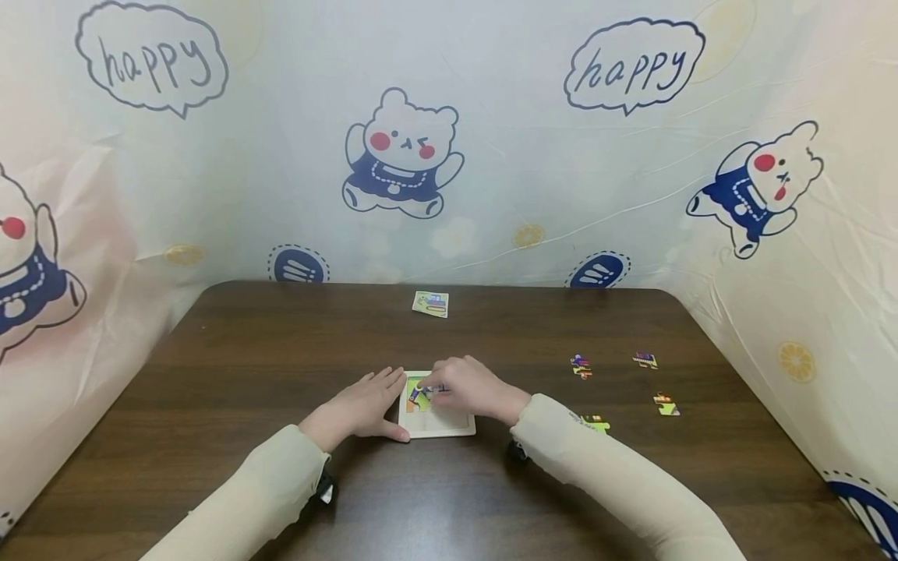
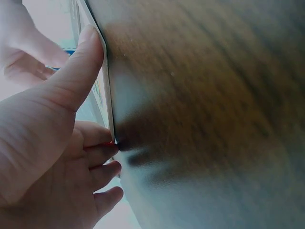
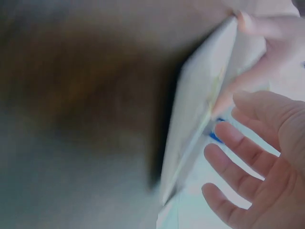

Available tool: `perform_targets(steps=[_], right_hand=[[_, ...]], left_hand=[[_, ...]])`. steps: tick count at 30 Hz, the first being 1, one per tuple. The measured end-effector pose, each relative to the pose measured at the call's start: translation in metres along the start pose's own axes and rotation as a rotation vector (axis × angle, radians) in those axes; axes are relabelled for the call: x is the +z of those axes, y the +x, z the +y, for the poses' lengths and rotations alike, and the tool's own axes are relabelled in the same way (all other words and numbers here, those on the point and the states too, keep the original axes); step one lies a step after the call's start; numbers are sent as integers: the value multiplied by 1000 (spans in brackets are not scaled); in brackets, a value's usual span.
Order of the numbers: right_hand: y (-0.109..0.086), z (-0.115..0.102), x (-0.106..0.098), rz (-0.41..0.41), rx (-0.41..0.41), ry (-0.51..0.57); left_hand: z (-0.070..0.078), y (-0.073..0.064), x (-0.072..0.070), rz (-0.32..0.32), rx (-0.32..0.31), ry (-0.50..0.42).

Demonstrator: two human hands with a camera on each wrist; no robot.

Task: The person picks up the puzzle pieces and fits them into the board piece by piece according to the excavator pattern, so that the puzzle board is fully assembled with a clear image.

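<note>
A white puzzle tray (image 1: 440, 427) lies on the table in front of me, with colourful puzzle pieces (image 1: 414, 396) fitted in its upper left part. My left hand (image 1: 361, 407) rests against the tray's left side, thumb at the near corner and fingers stretched toward the far one; the left wrist view shows this thumb (image 2: 86, 52) along the edge. Over the tray's upper half, my right hand (image 1: 477, 387) touches the pieces with a fingertip. In the right wrist view its other fingers (image 3: 233, 167) are loosely bent with nothing between them and the thumb.
Several loose puzzle pieces lie at the right, among them a purple and red one (image 1: 581, 366) and a green and orange one (image 1: 666, 405). Another green piece (image 1: 596, 423) is partly behind my right sleeve. A small picture card (image 1: 431, 304) sits near the table's far edge.
</note>
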State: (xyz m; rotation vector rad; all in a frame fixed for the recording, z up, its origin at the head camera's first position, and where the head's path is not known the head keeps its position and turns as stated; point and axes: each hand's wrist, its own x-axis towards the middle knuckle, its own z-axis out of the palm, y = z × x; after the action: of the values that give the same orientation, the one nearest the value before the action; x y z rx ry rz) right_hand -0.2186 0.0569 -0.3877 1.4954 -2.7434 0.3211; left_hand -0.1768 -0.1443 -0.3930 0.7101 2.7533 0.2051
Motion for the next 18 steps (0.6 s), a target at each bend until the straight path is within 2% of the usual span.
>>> perform_targets(steps=[5, 13, 18], right_hand=[[-16, 17, -18, 7, 102, 132], [-56, 57, -39, 77, 317, 240], [-83, 87, -41, 117, 376, 286]], left_hand=[[1, 1, 1, -6, -11, 6], [1, 0, 2, -2, -6, 13], [1, 0, 1, -2, -10, 7]])
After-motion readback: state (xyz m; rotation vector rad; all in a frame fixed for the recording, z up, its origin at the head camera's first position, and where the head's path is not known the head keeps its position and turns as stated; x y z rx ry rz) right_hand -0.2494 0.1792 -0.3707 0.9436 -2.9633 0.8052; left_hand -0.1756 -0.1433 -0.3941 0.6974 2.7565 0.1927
